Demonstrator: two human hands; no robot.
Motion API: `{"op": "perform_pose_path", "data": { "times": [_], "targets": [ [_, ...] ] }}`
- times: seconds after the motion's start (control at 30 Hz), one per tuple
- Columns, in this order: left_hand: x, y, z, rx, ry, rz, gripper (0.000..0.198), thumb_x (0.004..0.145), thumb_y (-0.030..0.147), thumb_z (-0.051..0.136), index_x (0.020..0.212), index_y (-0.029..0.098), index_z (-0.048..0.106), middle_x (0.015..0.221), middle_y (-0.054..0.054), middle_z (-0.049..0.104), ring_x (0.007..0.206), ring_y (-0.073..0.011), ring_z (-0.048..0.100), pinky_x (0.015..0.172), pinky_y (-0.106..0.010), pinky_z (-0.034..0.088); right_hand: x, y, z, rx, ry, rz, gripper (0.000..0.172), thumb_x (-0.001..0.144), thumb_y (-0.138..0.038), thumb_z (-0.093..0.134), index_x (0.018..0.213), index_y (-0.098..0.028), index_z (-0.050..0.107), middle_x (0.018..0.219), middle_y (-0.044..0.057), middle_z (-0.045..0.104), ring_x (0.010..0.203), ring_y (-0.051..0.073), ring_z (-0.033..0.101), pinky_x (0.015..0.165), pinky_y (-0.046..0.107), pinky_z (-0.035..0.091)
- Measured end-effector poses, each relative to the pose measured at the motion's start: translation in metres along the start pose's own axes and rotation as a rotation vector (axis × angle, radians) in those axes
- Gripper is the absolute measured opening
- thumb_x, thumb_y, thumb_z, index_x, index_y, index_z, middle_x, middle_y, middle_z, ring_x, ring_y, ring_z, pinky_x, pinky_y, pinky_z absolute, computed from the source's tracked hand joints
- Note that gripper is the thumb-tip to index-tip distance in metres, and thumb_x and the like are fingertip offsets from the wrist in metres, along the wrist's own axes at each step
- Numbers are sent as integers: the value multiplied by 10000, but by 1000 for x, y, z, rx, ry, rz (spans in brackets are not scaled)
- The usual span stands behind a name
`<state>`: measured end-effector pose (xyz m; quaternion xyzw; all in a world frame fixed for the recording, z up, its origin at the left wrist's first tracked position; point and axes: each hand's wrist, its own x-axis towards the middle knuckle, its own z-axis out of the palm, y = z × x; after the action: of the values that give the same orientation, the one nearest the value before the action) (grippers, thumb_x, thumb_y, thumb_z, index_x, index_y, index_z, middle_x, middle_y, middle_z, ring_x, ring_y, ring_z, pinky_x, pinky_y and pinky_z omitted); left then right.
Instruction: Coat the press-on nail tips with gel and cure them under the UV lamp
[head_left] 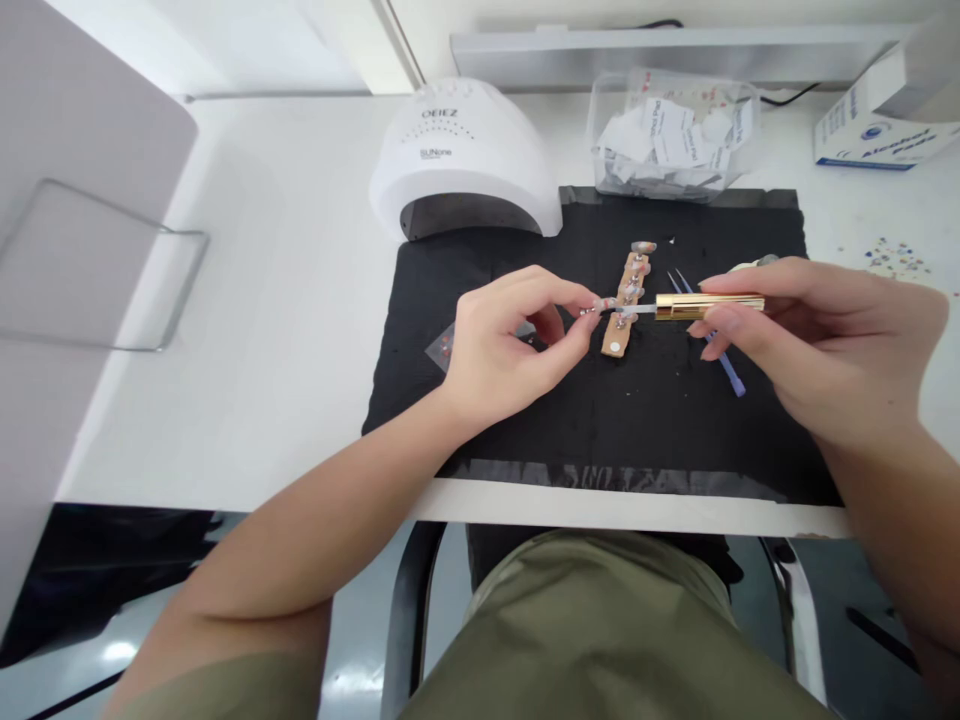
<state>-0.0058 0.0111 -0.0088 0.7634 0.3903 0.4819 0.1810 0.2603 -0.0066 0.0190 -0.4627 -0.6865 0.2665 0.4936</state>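
My left hand (pixel 510 340) is closed in a pinch on a small false nail (pixel 600 305) above the black mat (pixel 600 420). My right hand (pixel 817 340) grips a gold-handled brush (pixel 709 305), held level with its tip pointing left and meeting the nail. Just behind the brush tip lies a tan wooden strip (pixel 626 320) carrying several decorated nails. Blue tweezers (pixel 724 365) lie on the mat under my right fingers, partly hidden.
A white nail lamp (pixel 465 150) stands at the mat's back left. A clear tub of paper scraps (pixel 675 135) and a white-and-blue box (pixel 877 120) sit behind. Small rhinestones (pixel 892 260) are scattered at right. A small clear bag (pixel 442 350) lies by my left hand.
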Motion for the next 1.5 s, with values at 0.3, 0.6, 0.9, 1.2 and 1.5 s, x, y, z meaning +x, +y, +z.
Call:
{"op": "perform_pose_path", "data": {
  "times": [0.3,0.6,0.9,1.2,1.5],
  "targets": [
    [1,1,0,-2,6,-25,178,1039,339,777,915,217,814,827,-6,804,578,-94,620,632,-280,569,0,-1,1,-31,31,43,161,923,-287,885,1047,-390,895,859,-97,830,671,98,747,614,304,668],
    [1,3,1,-26,23,-27,160,1032,320,787,905,227,808,821,-1,807,570,-94,613,617,-285,562,1,-2,2,-82,45,33,128,913,-294,886,1026,-354,892,816,-90,822,637,106,742,593,292,650],
    [1,3,0,-4,15,-60,190,1035,373,780,905,240,819,835,-13,810,579,-102,610,615,-293,567,0,-2,0,-49,36,-7,147,921,-271,878,1039,-358,888,855,-88,834,636,97,733,585,288,644],
    [2,3,0,-17,18,-12,140,1018,306,798,903,227,817,840,-8,818,577,-95,619,589,-274,547,-1,-2,1,-35,55,-77,182,915,-278,883,1061,-386,891,863,-89,839,649,115,742,551,322,609],
    [2,2,1,0,5,-17,135,1013,312,788,908,238,829,815,-9,808,583,-104,627,591,-276,552,-2,-3,1,-28,35,-88,284,907,-227,887,1106,-430,886,897,-108,843,664,105,739,568,317,616]
  ]
}}
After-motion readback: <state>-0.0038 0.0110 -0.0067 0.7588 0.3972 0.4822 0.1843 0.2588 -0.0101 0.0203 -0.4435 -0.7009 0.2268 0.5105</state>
